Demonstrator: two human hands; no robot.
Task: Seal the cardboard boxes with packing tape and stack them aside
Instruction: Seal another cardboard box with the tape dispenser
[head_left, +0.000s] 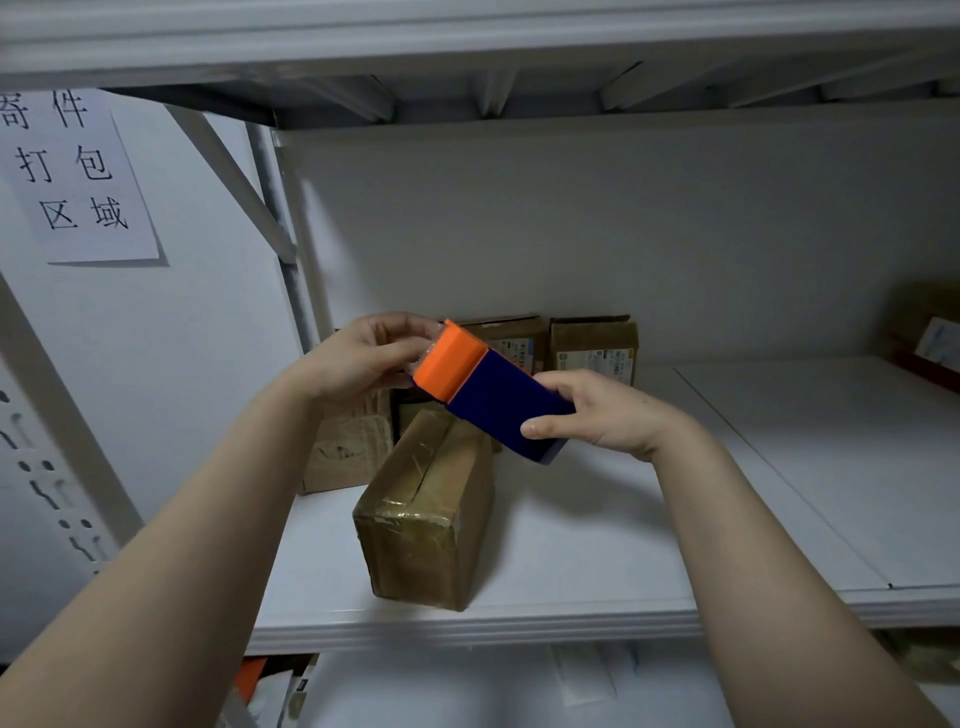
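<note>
1. A blue-and-orange box (493, 387) hangs tilted above the shelf (623, 545), held between both hands.
2. The left hand (363, 358) pinches its orange end; the right hand (602, 415) curls round the blue end, thumb in front.
3. Below it, a taped cardboard box (423, 514).

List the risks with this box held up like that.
The orange-and-blue box hangs tilted in the air, held only at its ends; if the left hand slips off the orange end, it could fall onto the taped cardboard box below. The right hand grips just the blue end, so tugging at the orange end may twist it loose.
</note>
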